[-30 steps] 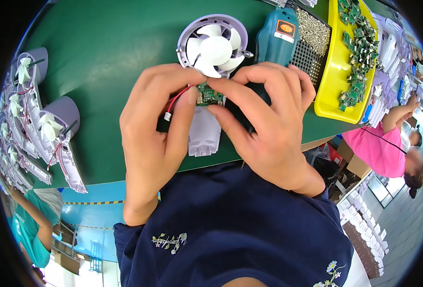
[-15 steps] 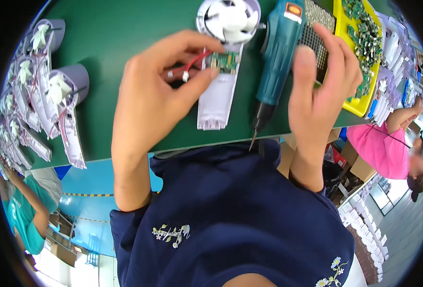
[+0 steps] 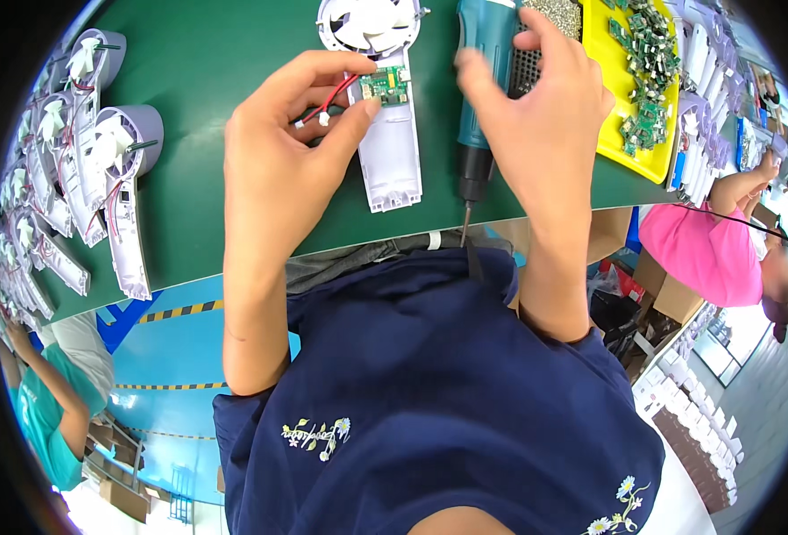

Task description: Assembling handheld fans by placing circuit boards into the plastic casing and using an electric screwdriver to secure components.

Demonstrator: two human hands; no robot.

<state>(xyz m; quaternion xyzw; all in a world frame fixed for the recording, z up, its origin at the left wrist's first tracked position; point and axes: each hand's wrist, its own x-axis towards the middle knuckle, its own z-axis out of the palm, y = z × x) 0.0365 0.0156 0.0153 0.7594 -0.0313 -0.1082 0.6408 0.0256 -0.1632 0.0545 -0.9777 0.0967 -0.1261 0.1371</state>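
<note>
My left hand (image 3: pixel 300 134) pinches the edge of a small green circuit board (image 3: pixel 385 86) between thumb and forefinger. Red and black wires (image 3: pixel 337 96) with white plugs run from the board under my fingers. The board sits on the white handle shell (image 3: pixel 389 165) of a small fan (image 3: pixel 369 22), which lies on the green table with its blades facing up. Over the teal electric screwdriver (image 3: pixel 485 116) is my right hand (image 3: pixel 545 107), its thumb and fingers apart. The thumb crosses the tool's body; whether it touches cannot be made out.
Several part-built fans (image 3: pixel 113 147) stand along the left. A yellow tray (image 3: pixel 630 147) of circuit boards is on the right, beside a dark grid holder (image 3: pixel 526 71) of small metal parts. More white shells (image 3: pixel 693 134) lie beyond it. Co-workers sit at both sides.
My right hand has moved left and up, from beside the electric screwdriver to over it. The left hand keeps its pinch on the board. The whole view has shifted a little.
</note>
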